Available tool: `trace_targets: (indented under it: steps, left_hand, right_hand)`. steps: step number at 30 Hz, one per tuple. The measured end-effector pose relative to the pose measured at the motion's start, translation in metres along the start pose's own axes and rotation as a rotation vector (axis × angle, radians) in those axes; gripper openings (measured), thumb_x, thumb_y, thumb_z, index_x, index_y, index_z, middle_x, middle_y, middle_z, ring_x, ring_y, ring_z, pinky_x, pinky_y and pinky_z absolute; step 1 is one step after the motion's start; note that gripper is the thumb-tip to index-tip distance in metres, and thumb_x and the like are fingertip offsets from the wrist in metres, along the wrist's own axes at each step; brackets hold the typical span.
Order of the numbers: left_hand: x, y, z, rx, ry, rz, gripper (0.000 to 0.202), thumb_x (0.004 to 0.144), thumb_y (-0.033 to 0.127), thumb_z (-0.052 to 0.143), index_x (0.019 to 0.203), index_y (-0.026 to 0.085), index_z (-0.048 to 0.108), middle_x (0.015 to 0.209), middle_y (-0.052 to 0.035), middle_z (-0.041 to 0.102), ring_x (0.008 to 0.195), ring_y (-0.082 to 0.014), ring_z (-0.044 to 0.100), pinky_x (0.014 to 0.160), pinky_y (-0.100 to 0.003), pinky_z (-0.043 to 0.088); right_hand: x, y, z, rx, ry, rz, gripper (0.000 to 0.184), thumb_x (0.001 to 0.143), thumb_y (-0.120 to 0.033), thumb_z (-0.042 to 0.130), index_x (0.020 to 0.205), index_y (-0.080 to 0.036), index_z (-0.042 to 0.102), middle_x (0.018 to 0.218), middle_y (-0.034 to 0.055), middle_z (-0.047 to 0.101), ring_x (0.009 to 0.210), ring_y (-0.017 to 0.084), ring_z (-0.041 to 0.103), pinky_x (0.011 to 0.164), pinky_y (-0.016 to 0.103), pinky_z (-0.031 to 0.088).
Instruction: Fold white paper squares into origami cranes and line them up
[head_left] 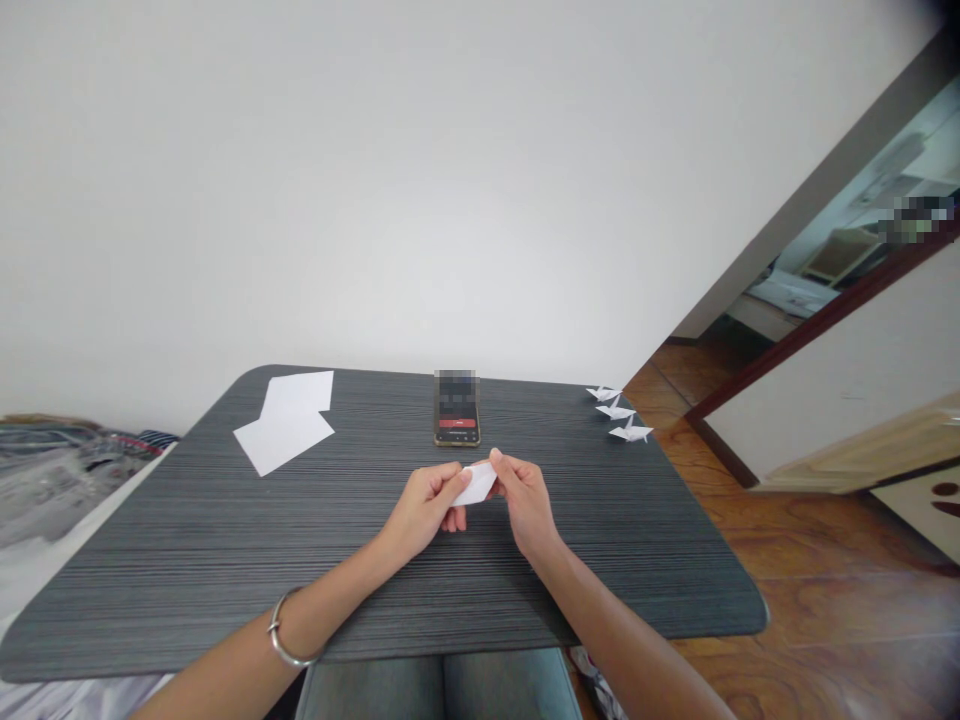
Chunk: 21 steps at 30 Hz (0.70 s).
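Note:
A small folded piece of white paper point(477, 484) is held just above the table, between my two hands. My left hand point(431, 505) pinches its left side, thumb on top and fingers curled beneath. On the other side, my right hand point(523, 495) grips the upper right corner between thumb and fingers. The paper has a slanted, roughly diamond outline; its underside is hidden. Straight beyond my hands lies a phone point(457, 410) with a lit screen. Three folded white paper cranes point(631, 431) sit in a row at the table's right edge.
Loose white paper sheets point(289, 440) overlap on the left of the dark, wood-grained table point(337, 590). A white wall point(450, 200) rises behind it. Clothes or fabric point(67, 490) are heaped at the left, and wooden floor point(795, 560) shows at the right.

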<state>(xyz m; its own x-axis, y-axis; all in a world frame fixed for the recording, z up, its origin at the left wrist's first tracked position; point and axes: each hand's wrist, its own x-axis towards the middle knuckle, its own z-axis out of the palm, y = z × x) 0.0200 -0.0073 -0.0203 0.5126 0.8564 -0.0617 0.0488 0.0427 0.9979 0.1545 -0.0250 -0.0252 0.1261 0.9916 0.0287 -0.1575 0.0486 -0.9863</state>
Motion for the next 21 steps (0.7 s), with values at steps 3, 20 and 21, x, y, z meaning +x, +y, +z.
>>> trace_targets:
  steps: [3, 20, 21]
  left_hand:
    - [0.0008, -0.0002, -0.0008, 0.004, 0.029, 0.015, 0.037, 0.080, 0.044, 0.046, 0.059, 0.013, 0.048, 0.044, 0.0013, 0.054, 0.036, -0.0063, 0.045, 0.037, -0.015, 0.033]
    - [-0.0024, 0.0080, -0.0063, -0.015, 0.143, 0.028, 0.032, 0.077, 0.042, 0.048, 0.061, 0.014, 0.048, 0.047, 0.0022, 0.054, 0.038, -0.0069, 0.045, 0.039, -0.016, 0.035]
    - [-0.0023, 0.0081, -0.0060, 0.002, 0.140, 0.027, 0.032, 0.077, 0.042, 0.048, 0.061, 0.015, 0.047, 0.047, 0.0022, 0.054, 0.038, -0.0069, 0.045, 0.038, -0.016, 0.034]
  right_hand:
    - [-0.0011, -0.0015, 0.0003, -0.083, 0.001, -0.052, 0.040, 0.079, -0.044, 0.049, 0.059, -0.014, 0.064, 0.050, 0.0005, 0.054, 0.047, 0.011, 0.044, 0.047, 0.024, 0.036]
    - [0.0007, -0.0047, -0.0080, 0.063, -0.045, -0.088, 0.014, 0.068, -0.025, 0.065, 0.081, -0.020, 0.069, 0.060, -0.0003, 0.064, 0.054, 0.011, 0.055, 0.045, 0.020, 0.043]
    - [0.0011, -0.0041, -0.0084, 0.061, -0.055, -0.080, 0.014, 0.068, -0.025, 0.066, 0.080, -0.019, 0.069, 0.059, -0.0005, 0.063, 0.053, 0.011, 0.054, 0.045, 0.020, 0.042]
